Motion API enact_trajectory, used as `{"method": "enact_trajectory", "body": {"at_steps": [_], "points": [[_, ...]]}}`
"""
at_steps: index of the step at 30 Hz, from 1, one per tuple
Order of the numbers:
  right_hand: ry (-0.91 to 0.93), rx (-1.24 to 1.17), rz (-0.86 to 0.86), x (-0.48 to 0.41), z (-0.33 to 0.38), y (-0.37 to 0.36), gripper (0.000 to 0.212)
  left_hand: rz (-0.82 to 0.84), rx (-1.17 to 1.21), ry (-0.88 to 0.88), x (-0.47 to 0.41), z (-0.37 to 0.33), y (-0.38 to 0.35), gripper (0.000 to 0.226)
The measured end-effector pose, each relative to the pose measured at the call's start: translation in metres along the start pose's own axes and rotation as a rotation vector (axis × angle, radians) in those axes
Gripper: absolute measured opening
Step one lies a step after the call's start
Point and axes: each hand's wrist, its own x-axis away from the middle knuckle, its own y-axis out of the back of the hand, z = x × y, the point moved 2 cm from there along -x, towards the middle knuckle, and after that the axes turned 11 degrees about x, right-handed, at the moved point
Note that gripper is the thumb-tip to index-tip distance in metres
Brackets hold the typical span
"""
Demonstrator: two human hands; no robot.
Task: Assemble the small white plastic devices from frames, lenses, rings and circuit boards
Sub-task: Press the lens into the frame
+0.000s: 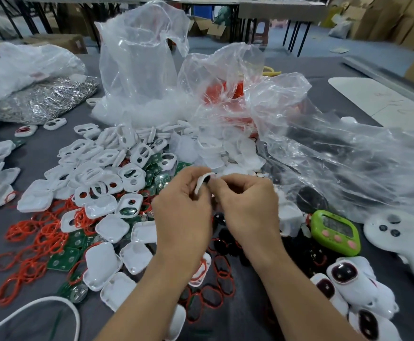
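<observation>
Left of the green timer (335, 232), my left hand (183, 207) and right hand (247, 205) pinch one white frame (202, 183) in curled fingers. A few finished devices (343, 274) lie just below the timer. Heaps of frames (107, 168), rings (38, 237) and circuit boards (64, 258) farther left tell me most of the work remains.

One wide-angle camera, worn on the head, looked forward and down across the desk (46, 148) from close above. The left hand (183, 205) and right hand (247, 207), both pinching a white piece (201, 184), sat mid-frame, forearms entering from six o'clock; a cardboard box (211, 28) lay far off at twelve o'clock.
</observation>
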Motion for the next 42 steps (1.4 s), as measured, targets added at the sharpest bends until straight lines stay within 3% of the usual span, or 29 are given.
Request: {"method": "enact_trajectory", "body": {"at_steps": [3, 6, 9, 12, 18, 25, 29, 33, 36, 42], "points": [[-0.069, -0.237, 0.203, 0.004, 0.002, -0.006, 0.020, 0.073, -0.054, -0.021, 0.005, 0.001, -0.002, 0.043], [-0.175, -0.434, 0.166, -0.001, 0.003, -0.002, 0.015, 0.183, 0.158, 0.052, -0.001, 0.002, 0.000, 0.054], [-0.291, -0.568, 0.160, -0.009, 0.001, 0.007, 0.026, 0.198, 0.333, 0.106, -0.005, 0.003, 0.001, 0.042], [-0.330, -0.583, 0.276, -0.012, 0.002, 0.015, 0.031, 0.124, 0.431, 0.174, -0.011, 0.008, 0.004, 0.040], [-0.340, -0.619, 0.356, -0.015, -0.001, 0.017, 0.021, 0.150, 0.523, 0.210, -0.012, 0.005, 0.006, 0.034], [-0.250, -0.519, 0.393, -0.013, 0.002, 0.016, 0.029, 0.083, 0.450, 0.251, -0.011, 0.003, 0.008, 0.024], [-0.212, -0.464, 0.343, -0.011, -0.002, 0.014, 0.016, 0.107, 0.456, 0.255, -0.011, 0.003, 0.007, 0.019], [-0.260, -0.491, 0.390, -0.014, -0.004, 0.018, 0.011, 0.251, 0.494, 0.342, -0.013, 0.003, 0.010, 0.013], [-0.277, -0.524, 0.406, -0.014, -0.005, 0.021, 0.032, 0.336, 0.593, 0.437, -0.018, 0.006, 0.013, 0.021], [-0.274, -0.615, 0.576, -0.013, -0.007, 0.029, 0.046, 0.602, 0.704, 0.601, -0.025, 0.012, 0.021, 0.051]]}}
